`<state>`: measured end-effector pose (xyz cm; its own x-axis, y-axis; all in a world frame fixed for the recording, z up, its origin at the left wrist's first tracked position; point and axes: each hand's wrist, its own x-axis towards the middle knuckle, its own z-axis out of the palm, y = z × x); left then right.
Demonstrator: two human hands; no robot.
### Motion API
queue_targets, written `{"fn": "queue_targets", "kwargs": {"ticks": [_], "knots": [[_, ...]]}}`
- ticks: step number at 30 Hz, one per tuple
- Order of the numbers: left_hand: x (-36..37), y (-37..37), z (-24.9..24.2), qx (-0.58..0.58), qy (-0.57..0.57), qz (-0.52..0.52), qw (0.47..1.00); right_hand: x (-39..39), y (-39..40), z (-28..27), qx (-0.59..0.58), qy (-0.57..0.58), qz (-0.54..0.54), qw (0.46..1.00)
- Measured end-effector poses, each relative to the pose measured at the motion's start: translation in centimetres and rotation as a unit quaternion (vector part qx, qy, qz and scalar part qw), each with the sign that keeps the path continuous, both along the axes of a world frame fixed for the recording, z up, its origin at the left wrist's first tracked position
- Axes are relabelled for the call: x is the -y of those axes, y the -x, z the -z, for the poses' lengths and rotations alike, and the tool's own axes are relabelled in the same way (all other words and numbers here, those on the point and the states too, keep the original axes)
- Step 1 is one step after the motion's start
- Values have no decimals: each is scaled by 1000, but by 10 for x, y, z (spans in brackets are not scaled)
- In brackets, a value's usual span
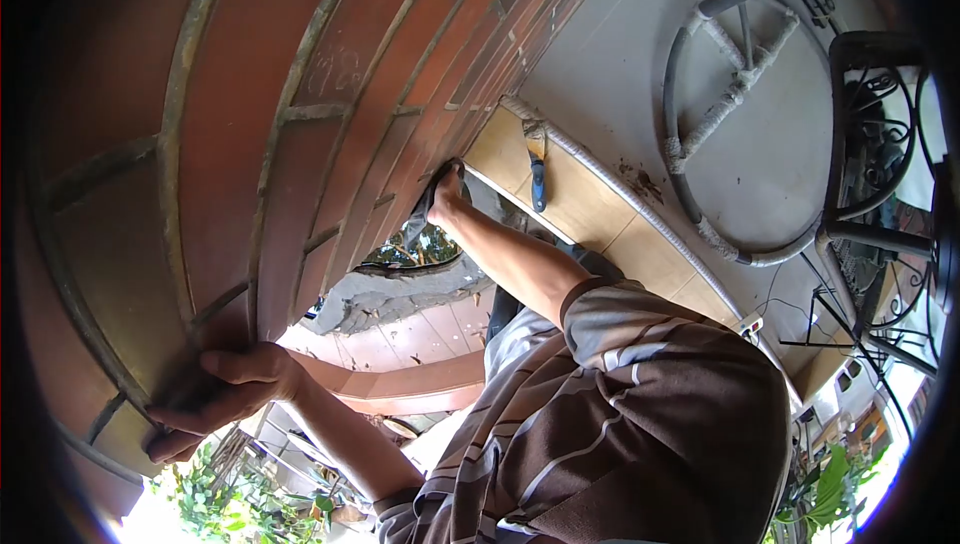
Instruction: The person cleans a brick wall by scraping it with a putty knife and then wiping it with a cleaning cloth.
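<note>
the left hand (215,394) lies flat, fingers wrapped round the edge of the brick wall (300,114), while the right hand (447,199) pinches a grey cloth (418,222) low against the joints — upper courses look clean, the base seemingly left.

One head-worn view — looking down, close along the brick wall (300,114), past both arms towards the fingers (185,419).
</note>
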<state>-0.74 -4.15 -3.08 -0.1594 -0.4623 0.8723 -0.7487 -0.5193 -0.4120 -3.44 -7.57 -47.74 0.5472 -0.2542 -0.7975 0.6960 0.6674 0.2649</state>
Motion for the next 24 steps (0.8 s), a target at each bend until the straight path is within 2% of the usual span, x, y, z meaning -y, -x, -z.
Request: {"fn": "queue_targets", "kwargs": {"ticks": [1,4,6,9,12,14,16,17,18,19,20,22,23,24], "knots": [[-1,2,0,3,-5,-8,1000,14,12,-20,12,-37,-26,999],[1,3,-1,-2,-5,3,1000,81,49,-63,-4,-13,-81,997],[2,3,2,-16,-1,23,1000,116,42,43,-67,62,-31,995],[-2,-1,0,-9,3,21,1000,210,99,-79,-130,192,52,971],[0,0,-2,20,-2,5,1000,252,104,-107,-215,312,124,917],[4,0,-3,20,-1,32,999,251,105,-134,-319,434,56,840],[5,3,-4,25,-1,27,999,197,106,-207,-386,540,59,746],[4,4,-5,28,-1,17,999,166,90,-242,-383,574,154,707],[5,4,-4,28,2,22,999,134,41,-222,-490,547,91,673],[5,3,-4,27,4,26,999,112,42,-224,-519,604,27,605],[4,3,-3,26,5,30,999,90,45,-227,-543,654,-24,526],[1,3,-1,39,14,-1,999,93,88,-251,-507,783,-81,352],[0,4,-1,45,20,-16,999,109,90,-249,-531,788,-90,299],[1,4,-4,46,15,-5,999,134,96,-248,-527,790,-24,313]]}}
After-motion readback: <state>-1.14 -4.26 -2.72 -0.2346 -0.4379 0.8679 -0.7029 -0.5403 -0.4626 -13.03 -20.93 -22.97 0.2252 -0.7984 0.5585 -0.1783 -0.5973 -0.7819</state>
